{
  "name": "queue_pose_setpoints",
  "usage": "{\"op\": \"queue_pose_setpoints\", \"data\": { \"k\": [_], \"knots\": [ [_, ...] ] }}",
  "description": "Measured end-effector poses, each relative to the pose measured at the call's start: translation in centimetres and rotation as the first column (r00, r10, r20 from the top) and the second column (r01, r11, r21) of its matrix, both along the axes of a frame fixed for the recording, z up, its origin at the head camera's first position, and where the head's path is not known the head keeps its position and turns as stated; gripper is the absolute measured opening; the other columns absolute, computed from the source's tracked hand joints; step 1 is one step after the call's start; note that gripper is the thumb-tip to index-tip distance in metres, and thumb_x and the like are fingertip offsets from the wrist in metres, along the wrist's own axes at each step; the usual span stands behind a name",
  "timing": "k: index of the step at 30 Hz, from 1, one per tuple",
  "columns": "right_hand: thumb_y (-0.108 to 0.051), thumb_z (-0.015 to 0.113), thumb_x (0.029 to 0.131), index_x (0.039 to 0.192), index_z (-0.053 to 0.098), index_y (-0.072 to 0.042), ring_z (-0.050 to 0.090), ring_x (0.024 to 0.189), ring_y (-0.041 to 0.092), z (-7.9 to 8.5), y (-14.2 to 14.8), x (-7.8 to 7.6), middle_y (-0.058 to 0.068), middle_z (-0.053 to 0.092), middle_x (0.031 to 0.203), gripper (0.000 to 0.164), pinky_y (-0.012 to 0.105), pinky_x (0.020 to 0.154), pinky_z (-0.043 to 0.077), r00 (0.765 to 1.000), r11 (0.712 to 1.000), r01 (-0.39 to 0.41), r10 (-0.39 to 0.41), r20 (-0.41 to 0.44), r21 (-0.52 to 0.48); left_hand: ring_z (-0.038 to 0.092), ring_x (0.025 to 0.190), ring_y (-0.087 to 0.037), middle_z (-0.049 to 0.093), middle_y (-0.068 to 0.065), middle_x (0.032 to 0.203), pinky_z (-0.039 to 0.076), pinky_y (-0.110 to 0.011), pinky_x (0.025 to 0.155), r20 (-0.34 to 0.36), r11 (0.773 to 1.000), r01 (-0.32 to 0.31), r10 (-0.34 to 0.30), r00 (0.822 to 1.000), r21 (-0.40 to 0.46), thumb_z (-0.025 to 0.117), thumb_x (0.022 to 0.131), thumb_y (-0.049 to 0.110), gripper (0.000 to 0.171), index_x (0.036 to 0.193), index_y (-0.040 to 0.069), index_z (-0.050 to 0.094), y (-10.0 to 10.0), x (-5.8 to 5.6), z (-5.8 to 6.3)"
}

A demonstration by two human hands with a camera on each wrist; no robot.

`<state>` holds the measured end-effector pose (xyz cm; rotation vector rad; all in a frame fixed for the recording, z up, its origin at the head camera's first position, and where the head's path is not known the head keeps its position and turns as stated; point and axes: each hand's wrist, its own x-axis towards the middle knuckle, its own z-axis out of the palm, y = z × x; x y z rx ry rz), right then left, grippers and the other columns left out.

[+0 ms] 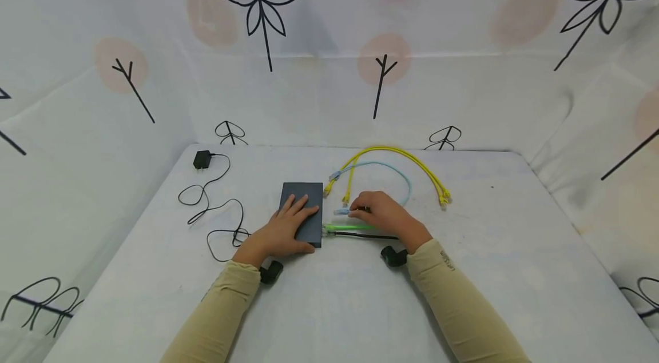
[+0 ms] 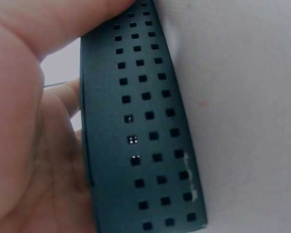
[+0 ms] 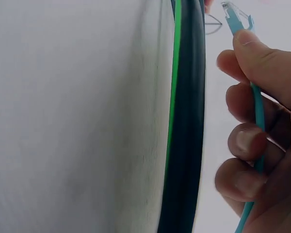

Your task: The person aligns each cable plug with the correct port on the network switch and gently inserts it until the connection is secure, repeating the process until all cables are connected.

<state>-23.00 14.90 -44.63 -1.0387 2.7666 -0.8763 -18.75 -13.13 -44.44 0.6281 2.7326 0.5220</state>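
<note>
A dark grey network switch [image 1: 310, 232] lies flat at the middle of the table. My left hand [image 1: 285, 230] rests on it with fingers spread over its top. In the left wrist view, square vent holes line the side of the switch [image 2: 104, 121], with the thumb at its edge. Just right of the switch, my right hand [image 1: 383, 214] pinches a light blue Ethernet cable [image 3: 260, 109] close behind its clear plug [image 3: 234, 17]. The plug points toward the switch, apart from it. A green cable [image 1: 355, 227] and a black cable [image 1: 364, 235] run from the switch's right side.
Behind the right hand, yellow Ethernet cables [image 1: 391, 148] curve across the table, and the blue cable's other plug [image 1: 334, 175] lies by their ends. At left, a black power adapter [image 1: 202, 159] trails a thin looping cord [image 1: 207, 210]. Patterned white cloth [image 1: 319, 100] surrounds the table.
</note>
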Motion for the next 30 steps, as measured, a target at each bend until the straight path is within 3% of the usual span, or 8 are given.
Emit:
{"op": "queue_pose_setpoints", "data": {
  "k": [9,30],
  "knots": [
    [-0.028,0.064,0.094,0.098,0.073,-0.018,0.061,0.084,0.009,-0.2,-0.8,0.1,-0.005,0.067,0.094,0.014,0.031,0.079,0.051,0.999,0.999,-0.029,0.03,-0.036,0.045,-0.008,0.152,-0.03,0.005,0.001,0.165,0.018,-0.065,0.114,-0.003,1.0,-0.004,0.004,1.0,-0.002,0.073,0.081,0.051,0.089,0.154,0.031,0.026,0.2,-0.1,0.2],
    [-0.027,0.059,0.097,0.1,0.07,-0.019,0.062,0.089,0.01,-1.5,-2.2,-0.3,-0.006,0.067,0.097,0.015,0.033,0.083,0.051,0.995,0.994,-0.096,0.096,0.001,0.059,-0.008,0.152,-0.03,0.005,0.0,0.165,0.018,-0.064,0.114,-0.002,1.0,-0.014,0.014,1.0,0.006,0.073,0.081,0.051,0.089,0.154,0.031,0.026,0.1,0.0,0.1]
  ]
}}
